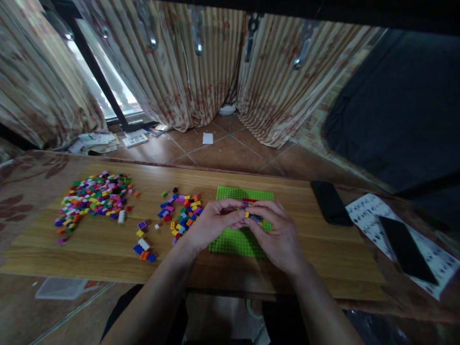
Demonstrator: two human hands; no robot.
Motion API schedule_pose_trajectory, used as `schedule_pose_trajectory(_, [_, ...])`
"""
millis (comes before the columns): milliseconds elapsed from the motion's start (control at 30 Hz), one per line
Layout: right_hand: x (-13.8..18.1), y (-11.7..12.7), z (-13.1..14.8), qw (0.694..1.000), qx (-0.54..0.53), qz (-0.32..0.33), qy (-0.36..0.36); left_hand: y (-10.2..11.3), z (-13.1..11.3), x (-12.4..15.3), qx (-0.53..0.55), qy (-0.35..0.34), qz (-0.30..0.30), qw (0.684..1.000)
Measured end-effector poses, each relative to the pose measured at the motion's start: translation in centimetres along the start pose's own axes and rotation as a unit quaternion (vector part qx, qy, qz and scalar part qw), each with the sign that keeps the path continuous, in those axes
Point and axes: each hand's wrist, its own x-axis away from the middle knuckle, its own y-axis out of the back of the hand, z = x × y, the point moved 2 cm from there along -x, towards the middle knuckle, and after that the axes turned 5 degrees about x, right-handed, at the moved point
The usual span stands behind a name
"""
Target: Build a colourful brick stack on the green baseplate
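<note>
Over a green studded baseplate [233, 244], my two hands meet with their fingertips nearly together. Between them is a small cluster of coloured toy bricks [255, 218], with yellow and blue showing; a red brick [249, 200] lies just beyond the fingers. My left hand [214, 223] is closed, thumb and fingers pinched at the cluster's left side. Closed too, my right hand [277, 229] grips from the right. The fingers cover most of the bricks, so I cannot tell how they join or whether they touch the plate.
Left of the baseplate, loose mixed bricks [185, 211] lie spread out. A large brick pile [97, 196] covers the far left of the wooden table [294, 278]. On the right are a black phone [331, 203] and a printed sheet [370, 211] under another dark device [408, 249].
</note>
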Motion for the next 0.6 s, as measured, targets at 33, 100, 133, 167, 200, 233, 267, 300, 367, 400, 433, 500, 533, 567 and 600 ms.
schedule_pose_trajectory(33, [0.0,0.2,-0.4,1.000,0.000,0.002,-0.015,0.0,0.0,-0.1,-0.008,-0.007,-0.001,1.000])
schedule_pose_trajectory(100, [0.1,0.4,-1.3,0.999,0.003,0.003,-0.045,0.2,0.1,-0.3,-0.023,-0.026,-0.024,0.999])
schedule_pose_trajectory(133, [0.1,0.5,-1.7,0.998,0.004,0.004,-0.056,0.4,0.1,-0.5,-0.030,-0.036,-0.044,0.998])
schedule_pose_trajectory(167, [0.2,0.5,-2.1,0.998,0.003,0.008,-0.065,0.6,0.2,-0.6,-0.039,-0.042,-0.066,0.996])
schedule_pose_trajectory(200, [0.3,0.5,-2.3,0.997,0.001,0.014,-0.069,0.8,0.2,-0.8,-0.049,-0.044,-0.084,0.994])
schedule_pose_trajectory(233, [0.4,0.4,-2.5,0.997,-0.002,0.020,-0.072,0.9,0.4,-0.9,-0.061,-0.044,-0.095,0.993])
schedule_pose_trajectory(267, [0.5,0.3,-2.6,0.997,-0.005,0.024,-0.073,1.0,0.5,-1.1,-0.075,-0.042,-0.099,0.991])
schedule_pose_trajectory(300, [0.5,0.1,-2.6,0.997,-0.007,0.025,-0.074,1.0,0.7,-1.2,-0.089,-0.037,-0.097,0.991])
schedule_pose_trajectory(367, [0.6,-0.3,-2.6,0.997,-0.007,0.018,-0.076,0.9,1.1,-1.3,-0.108,-0.029,-0.083,0.990])
schedule_pose_trajectory(400, [0.7,-0.6,-2.5,0.997,-0.004,0.013,-0.076,0.8,1.2,-1.3,-0.112,-0.026,-0.076,0.990])
schedule_pose_trajectory(433, [0.7,-0.7,-2.5,0.997,-0.001,0.009,-0.075,0.6,1.3,-1.3,-0.114,-0.024,-0.070,0.991])
schedule_pose_trajectory(500, [0.7,-1.1,-2.5,0.997,0.009,0.001,-0.073,0.3,1.4,-1.2,-0.118,-0.021,-0.062,0.991])
schedule_pose_trajectory(533, [0.8,-1.2,-2.5,0.997,0.015,-0.003,-0.072,0.2,1.4,-1.1,-0.122,-0.019,-0.059,0.991])
schedule_pose_trajectory(567, [0.8,-1.3,-2.5,0.997,0.021,-0.007,-0.073,0.1,1.4,-1.1,-0.126,-0.017,-0.058,0.990])
schedule_pose_trajectory(600, [0.9,-1.3,-2.6,0.997,0.027,-0.012,-0.073,0.1,1.4,-1.0,-0.131,-0.016,-0.058,0.990])
